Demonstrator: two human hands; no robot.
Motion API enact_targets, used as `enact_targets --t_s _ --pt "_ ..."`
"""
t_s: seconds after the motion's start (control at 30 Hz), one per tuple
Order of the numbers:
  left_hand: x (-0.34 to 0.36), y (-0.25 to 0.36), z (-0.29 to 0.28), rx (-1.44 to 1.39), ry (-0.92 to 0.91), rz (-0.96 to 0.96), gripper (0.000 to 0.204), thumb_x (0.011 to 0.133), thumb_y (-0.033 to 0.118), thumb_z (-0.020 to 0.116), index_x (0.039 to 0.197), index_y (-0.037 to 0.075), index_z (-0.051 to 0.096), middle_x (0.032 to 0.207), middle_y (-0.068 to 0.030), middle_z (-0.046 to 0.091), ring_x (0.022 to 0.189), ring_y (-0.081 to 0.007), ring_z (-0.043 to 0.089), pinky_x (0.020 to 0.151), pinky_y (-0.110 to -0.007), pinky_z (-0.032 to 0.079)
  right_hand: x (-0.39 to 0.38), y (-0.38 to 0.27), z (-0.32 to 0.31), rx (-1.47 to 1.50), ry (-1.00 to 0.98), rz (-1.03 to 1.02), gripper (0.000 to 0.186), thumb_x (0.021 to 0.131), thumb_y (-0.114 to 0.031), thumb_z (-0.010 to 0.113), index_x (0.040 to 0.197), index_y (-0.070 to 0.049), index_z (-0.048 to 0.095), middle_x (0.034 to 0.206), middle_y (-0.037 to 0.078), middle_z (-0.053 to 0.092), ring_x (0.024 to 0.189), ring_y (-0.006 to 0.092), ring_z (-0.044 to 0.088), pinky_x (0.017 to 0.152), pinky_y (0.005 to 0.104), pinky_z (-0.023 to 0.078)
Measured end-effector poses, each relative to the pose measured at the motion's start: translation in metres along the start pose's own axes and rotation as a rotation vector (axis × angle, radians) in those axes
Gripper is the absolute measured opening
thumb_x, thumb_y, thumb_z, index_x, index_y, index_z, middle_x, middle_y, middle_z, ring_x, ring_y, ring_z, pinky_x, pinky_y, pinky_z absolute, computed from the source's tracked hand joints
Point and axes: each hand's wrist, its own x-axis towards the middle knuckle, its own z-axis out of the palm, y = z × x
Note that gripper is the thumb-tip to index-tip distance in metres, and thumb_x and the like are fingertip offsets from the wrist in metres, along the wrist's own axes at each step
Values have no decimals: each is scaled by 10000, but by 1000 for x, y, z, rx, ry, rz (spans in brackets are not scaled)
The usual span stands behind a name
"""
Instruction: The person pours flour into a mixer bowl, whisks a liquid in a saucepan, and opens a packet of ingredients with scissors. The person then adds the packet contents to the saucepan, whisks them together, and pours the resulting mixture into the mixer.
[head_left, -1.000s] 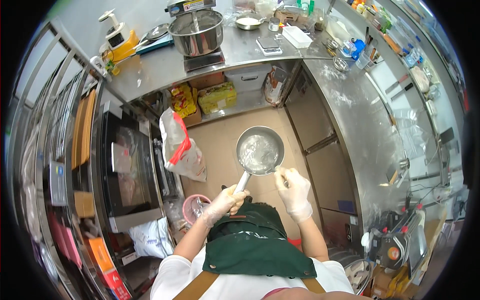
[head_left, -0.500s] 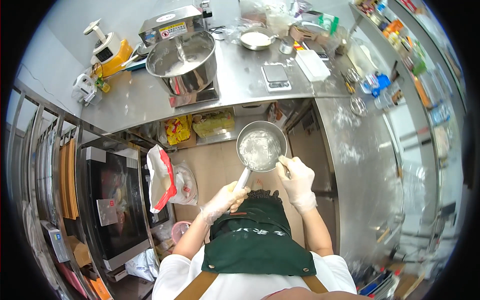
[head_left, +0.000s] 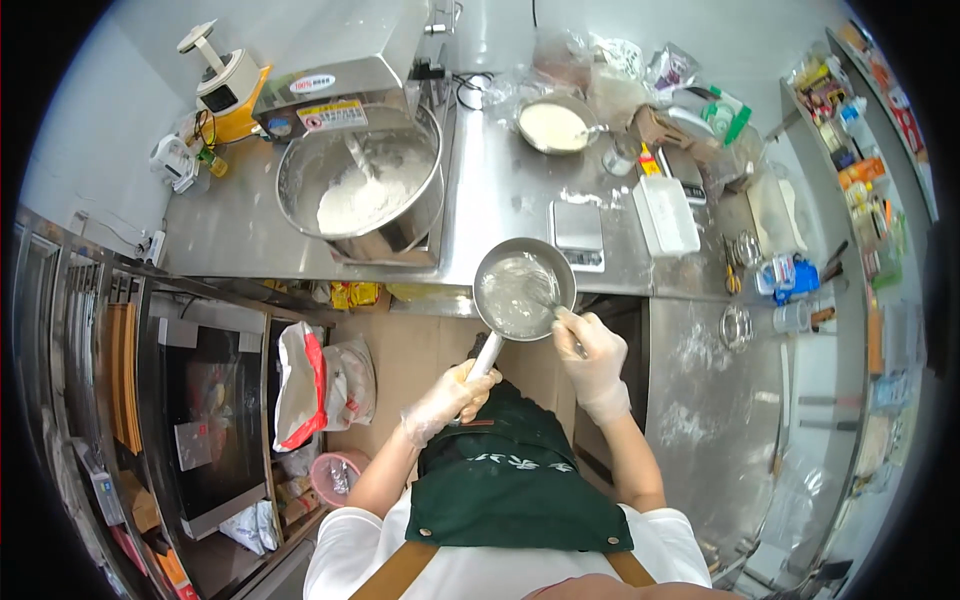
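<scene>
Left grip (head_left: 452, 395) clasps the saucepan handle (head_left: 487, 353), its long axis slanting down-left; right grip (head_left: 596, 362) pinches a utensil (head_left: 554, 306).

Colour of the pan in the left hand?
Grey; the pan shows best in the head view.

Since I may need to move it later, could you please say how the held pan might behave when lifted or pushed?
The pan looks like metal, so it is probably stiff. Its single handle on one side suggests it may tip in the left hand. The shiny, pale mixture inside could slide toward whichever side dips.
</scene>
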Motion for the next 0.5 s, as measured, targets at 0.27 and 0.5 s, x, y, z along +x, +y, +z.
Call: enact_targets --t_s 0.27,0.5 --pt "47 57 -7 -15 46 9 181 975 185 563 1074 39 527 598 53 396 438 -48 359 417 -210 317 74 50 30 187 -12 27 107 824 -47 724 930 -57 723 776 110 668 612 241 643 570 312 517" --pt "63 77 -3 -56 96 30 218 972 216 569 1095 40 532 606 51 393 446 -49 351 418 -219 305 109 81 48 526 -290 428 99 903 -72 685 951 11 711 868 73 711 804 96 635 744 252 504"
